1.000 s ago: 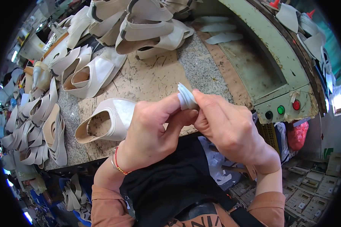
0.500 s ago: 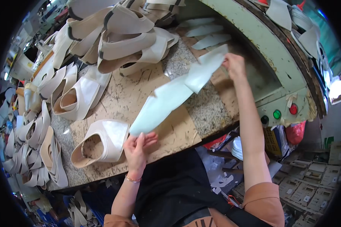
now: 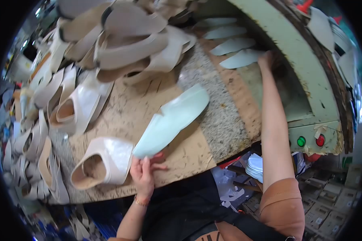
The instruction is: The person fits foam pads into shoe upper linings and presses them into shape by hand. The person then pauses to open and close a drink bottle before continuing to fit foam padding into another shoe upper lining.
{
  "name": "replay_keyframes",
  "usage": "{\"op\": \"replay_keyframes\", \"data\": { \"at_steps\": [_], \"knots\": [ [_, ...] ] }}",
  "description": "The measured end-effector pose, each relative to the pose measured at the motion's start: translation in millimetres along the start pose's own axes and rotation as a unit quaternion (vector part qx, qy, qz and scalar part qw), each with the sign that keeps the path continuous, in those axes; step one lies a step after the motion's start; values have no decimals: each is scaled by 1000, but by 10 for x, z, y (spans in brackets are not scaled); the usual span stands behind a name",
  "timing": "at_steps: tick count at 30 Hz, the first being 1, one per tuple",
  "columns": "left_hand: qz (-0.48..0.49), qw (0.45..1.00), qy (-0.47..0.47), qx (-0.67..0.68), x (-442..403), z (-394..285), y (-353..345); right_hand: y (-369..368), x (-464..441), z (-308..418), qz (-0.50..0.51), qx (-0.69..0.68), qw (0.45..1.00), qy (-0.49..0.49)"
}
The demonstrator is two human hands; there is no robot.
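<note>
Right hand inward, at edge of piece

The pale sheet looks smooth with a soft sheen; the shoe has a glossy front. Scuffed, matt cardboard covers the speckled, stone-like surface. The machine looks like chipped painted metal.

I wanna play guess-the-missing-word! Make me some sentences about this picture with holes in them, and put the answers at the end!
1. The right hand is inside the green machine, where ____ pale pieces lie in a row.
2. The left hand holds a pale sheet, and around that wrist is a ____.
3. The button next to the red button is coloured ____.

Missing words: four; bracelet; green.
</note>
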State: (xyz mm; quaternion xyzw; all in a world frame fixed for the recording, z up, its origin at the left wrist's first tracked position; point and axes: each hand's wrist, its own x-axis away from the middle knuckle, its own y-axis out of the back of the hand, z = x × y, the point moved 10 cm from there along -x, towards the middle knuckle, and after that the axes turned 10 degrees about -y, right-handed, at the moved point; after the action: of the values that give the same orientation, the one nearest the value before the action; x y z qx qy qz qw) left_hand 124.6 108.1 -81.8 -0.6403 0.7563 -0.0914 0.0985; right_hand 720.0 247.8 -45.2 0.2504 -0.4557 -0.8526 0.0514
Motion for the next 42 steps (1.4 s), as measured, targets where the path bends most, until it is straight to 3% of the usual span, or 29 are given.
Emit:
{"op": "replay_keyframes", "data": {
  "at_steps": [1,2,3,4,5,6,8,9,14,22,25,27,33,35,38,41,42],
  "knots": [
    [-8,1000,5,-2,4,2,17,199,242,168,-60,26,998,20],
    [-1,1000,8,3,5,-12,14,468,686,618,-24,-123,981,149],
    [8,1000,8,7,-7,-26,12,785,1281,1078,79,-241,927,277],
    [10,1000,4,23,-37,-44,6,1034,2000,1391,318,-393,839,203],
    [17,999,0,41,-63,-65,-23,1194,2677,1594,487,-444,710,247],
    [38,998,-17,39,-86,-157,-92,1602,3285,1728,549,-403,644,347],
    [92,993,-52,42,-151,-440,-310,2178,3890,1758,460,-378,633,495],
    [118,991,-57,20,-168,-534,-363,2265,3995,1750,404,-335,654,545],
    [244,944,-86,-206,-238,-848,-561,2283,4009,1667,498,-314,640,493],
    [163,978,-45,-123,-123,-638,-429,1648,3993,1365,643,-397,631,172],
    [120,991,6,-59,-25,-434,-303,1258,3569,1185,610,-453,650,14],
    [86,996,27,-14,35,-211,-214,844,3086,980,564,-529,633,-42],
    [3,999,34,6,49,37,45,-222,870,-486,238,-512,789,-244],
    [-14,1000,18,-8,58,15,79,-389,154,-1073,74,-457,852,-246],
    [-1,1000,21,-10,26,16,44,-260,-297,-1353,18,-166,944,-283],
    [13,1000,25,6,-6,10,-11,-109,-316,-1084,122,-7,970,-211],
    [9,999,27,32,-10,12,-4,72,-204,-955,86,10,978,-192]
  ]
}}
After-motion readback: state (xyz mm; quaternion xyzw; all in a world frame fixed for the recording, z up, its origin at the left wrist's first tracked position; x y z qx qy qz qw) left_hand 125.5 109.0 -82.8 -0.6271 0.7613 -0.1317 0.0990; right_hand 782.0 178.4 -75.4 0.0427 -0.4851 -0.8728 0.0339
